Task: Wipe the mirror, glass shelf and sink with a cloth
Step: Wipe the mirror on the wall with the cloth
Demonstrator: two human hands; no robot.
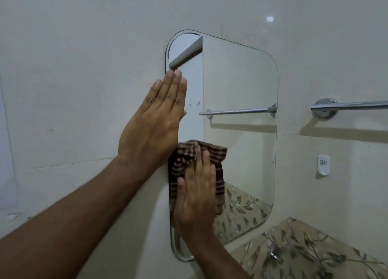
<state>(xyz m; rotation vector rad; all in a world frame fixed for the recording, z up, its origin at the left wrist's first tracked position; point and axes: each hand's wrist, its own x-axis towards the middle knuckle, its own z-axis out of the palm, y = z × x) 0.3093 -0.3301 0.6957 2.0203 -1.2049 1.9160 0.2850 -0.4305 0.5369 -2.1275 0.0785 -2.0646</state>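
A rounded rectangular mirror (239,85) hangs on the pale tiled wall. My left hand (155,119) lies flat with straight fingers against the mirror's left edge and the wall beside it. My right hand (197,196) presses a brown striped cloth (216,152) flat against the lower left part of the mirror, fingers straight on top of it. The cloth sticks out above and to the right of that hand. No glass shelf or sink basin is in view.
A chrome towel bar (348,106) is fixed to the wall right of the mirror, with a small white wall hook (323,165) below it. Leaf-patterned tiles (315,243) and a chrome tap fitting (276,254) sit at the lower right.
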